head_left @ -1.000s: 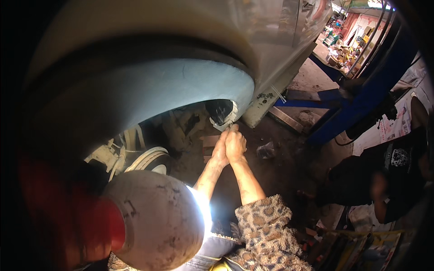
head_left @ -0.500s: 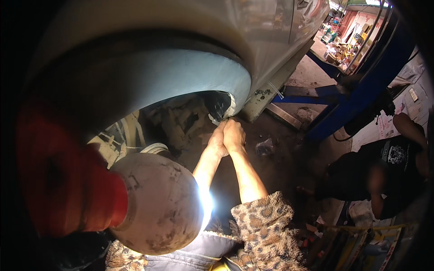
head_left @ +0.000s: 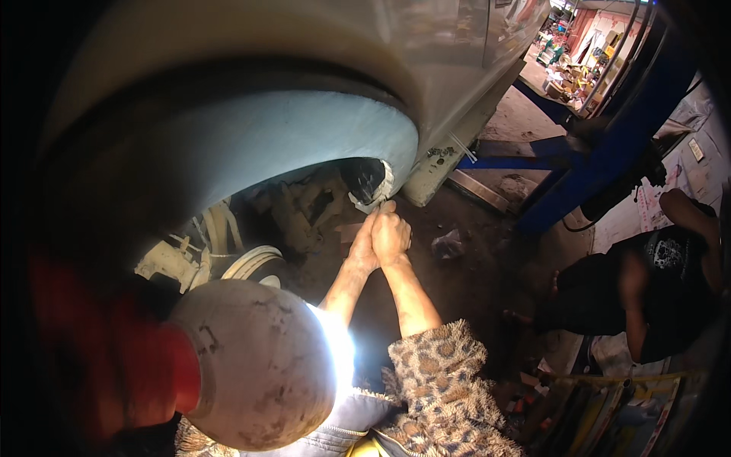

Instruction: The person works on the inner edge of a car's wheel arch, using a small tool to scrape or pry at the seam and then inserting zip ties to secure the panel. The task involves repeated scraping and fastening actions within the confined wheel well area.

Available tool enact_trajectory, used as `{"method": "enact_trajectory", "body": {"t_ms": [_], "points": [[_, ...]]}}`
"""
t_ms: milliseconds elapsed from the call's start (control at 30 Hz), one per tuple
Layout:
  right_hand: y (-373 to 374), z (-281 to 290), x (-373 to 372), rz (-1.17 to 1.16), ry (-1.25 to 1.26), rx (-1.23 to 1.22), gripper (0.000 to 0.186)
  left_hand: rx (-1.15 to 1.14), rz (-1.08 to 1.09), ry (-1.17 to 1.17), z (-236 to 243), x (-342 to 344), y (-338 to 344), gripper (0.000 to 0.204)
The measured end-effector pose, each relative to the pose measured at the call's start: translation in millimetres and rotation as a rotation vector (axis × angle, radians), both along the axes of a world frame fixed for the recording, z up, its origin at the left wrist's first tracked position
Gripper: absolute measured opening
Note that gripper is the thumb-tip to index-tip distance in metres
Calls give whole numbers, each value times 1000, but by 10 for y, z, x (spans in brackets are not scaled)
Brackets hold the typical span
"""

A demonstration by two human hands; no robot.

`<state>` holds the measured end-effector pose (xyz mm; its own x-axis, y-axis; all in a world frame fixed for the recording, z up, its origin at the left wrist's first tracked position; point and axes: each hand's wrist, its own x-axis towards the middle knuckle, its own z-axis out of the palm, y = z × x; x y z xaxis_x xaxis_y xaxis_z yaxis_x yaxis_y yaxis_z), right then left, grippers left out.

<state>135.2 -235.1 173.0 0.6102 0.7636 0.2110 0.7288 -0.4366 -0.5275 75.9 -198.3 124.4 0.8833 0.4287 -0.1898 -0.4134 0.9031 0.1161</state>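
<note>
Both my hands meet at the lower end of a pale blue-grey wheel arch (head_left: 304,126) on a raised car. My left hand (head_left: 364,245) is closed and pressed against the right. My right hand (head_left: 391,234) is closed too, its thumb side against the arch's tip. Just above the fingers is a whitish, torn-looking edge (head_left: 387,183) beside a dark, shiny panel inside the arch. Whatever the fingers grip is hidden by the hands.
A large round lamp (head_left: 259,362) with a red base glows close at lower left. Behind it shows a wheel hub (head_left: 251,263). A blue lift post (head_left: 609,160) stands right, its arm (head_left: 506,162) under the car. A person in black (head_left: 640,282) is at far right.
The view has shifted slightly, and the lamp sits a little lower and further left. My hands stay together at the arch's lower tip.
</note>
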Motion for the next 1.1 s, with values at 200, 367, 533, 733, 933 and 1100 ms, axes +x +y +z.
{"method": "enact_trajectory", "body": {"t_ms": [200,367,533,733,933,1100], "points": [[25,-83,134,4,-226,-151,21,169,-30,-20,291,96,-108,37],[29,-2,120,49,-349,-258,21,154,-29,-33,293,59,-119,37],[67,1,92,-17,-316,-153,23,131,49,147,108,14,-17,41],[-6,167,8,-11,32,-68,29,277,98,373,81,-48,44,39],[-63,49,-97,-139,230,-8,30,475,163,503,169,-40,4,32],[-7,61,-92,-171,270,87,28,714,215,724,342,-69,28,30]]}}
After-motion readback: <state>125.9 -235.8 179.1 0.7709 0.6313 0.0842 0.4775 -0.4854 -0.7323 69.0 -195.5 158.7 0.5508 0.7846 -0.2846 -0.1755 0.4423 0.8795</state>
